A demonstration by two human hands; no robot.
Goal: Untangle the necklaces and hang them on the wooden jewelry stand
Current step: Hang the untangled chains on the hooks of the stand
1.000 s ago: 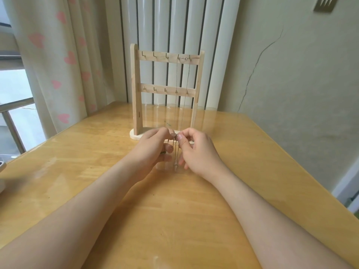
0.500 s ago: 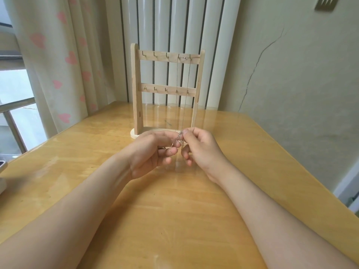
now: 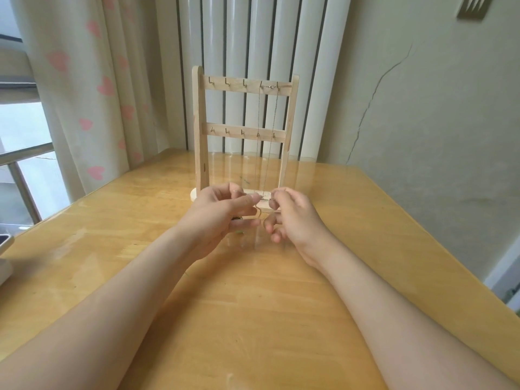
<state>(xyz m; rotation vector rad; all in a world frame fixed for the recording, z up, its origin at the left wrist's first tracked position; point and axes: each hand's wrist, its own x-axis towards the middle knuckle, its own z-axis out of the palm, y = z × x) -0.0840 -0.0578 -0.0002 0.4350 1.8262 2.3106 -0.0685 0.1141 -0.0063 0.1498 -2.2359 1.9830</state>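
Left hand (image 3: 222, 215): raised just above the table, in front of the stand's base. Thumb and forefinger pinch a short stretch of thin chain; remaining fingers curled underneath.
Right hand (image 3: 295, 218): just beside the left. Thumb and forefinger tips pinch the other end of the same stretch; lower fingers loosely bent, touching nothing.
Held necklace (image 3: 264, 197): fine silver chain, drawn roughly level between the two pinches, in front of the stand's base. One strand droops below the left fingertips. Links too small to make out any knot.
Hung necklace (image 3: 275, 122): draped over the fourth and fifth hooks of the top rail, clasp between them. Two strands drop straight past the lower rail toward the hands. Lower end hidden behind the fingers; cannot tell whether joined to the held chain.
Wooden jewelry stand (image 3: 201, 130): upright at the far side of the table. Two posts, two rails, five small hooks on each.
Dark bit (image 3: 237, 219): small, tucked under the left hand's curled fingers; identity unclear.
Table (image 3: 253, 319): glossy yellow wood, both forearms stretched over it.
Curtain (image 3: 92, 88): pale, pink heart print, left of the stand.
Radiator pipes (image 3: 239, 38): white, vertical, behind the stand.
Wall (image 3: 436, 108): greenish, long crack running down it, on the right.
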